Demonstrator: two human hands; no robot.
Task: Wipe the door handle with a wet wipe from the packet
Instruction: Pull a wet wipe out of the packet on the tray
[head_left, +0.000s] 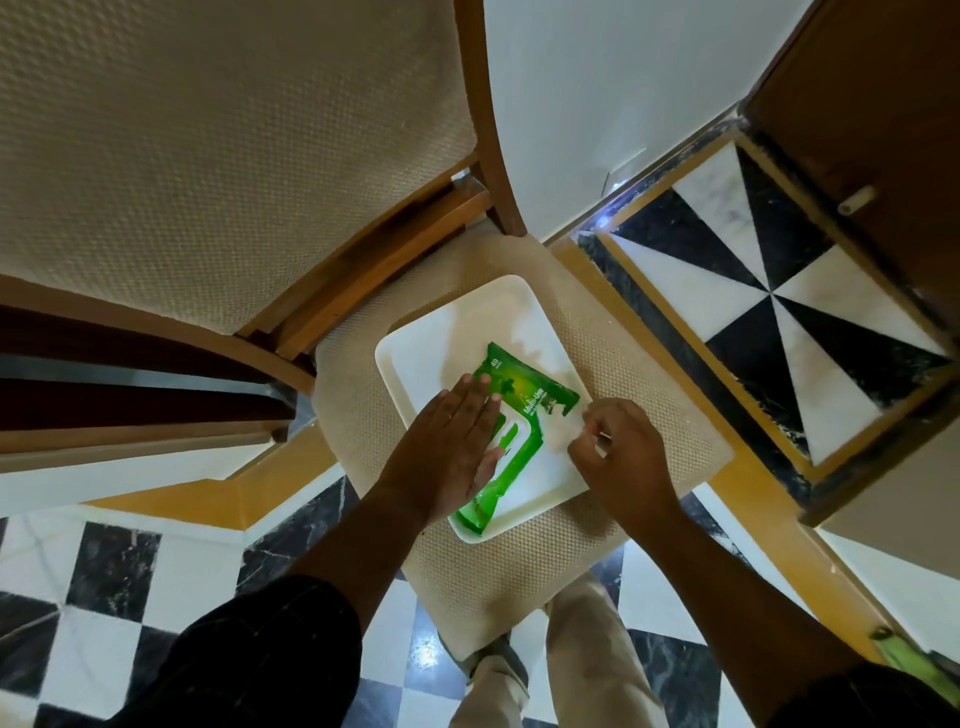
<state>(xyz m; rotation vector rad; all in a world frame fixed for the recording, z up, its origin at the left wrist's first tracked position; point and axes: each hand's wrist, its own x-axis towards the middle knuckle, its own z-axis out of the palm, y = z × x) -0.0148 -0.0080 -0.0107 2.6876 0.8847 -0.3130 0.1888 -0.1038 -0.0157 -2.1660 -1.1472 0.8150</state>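
Hands: left hand (457, 447) flat, pinning green packet (524, 410) on white tray (415, 353) atop chair seat (519, 587); right hand (618, 457) pinching a wipe (563, 434) at packet's right; best drawn slowly, packet kept down.

Light level: dim, warm indoor cast.
Glare: bright spots on the glossy black-and-white checkered marble floor (769, 301).
Shadows: soft, across the white rectangular plastic tray (415, 358).
Distortion: strong wide-angle bending at edges.
Focus: slightly soft throughout.
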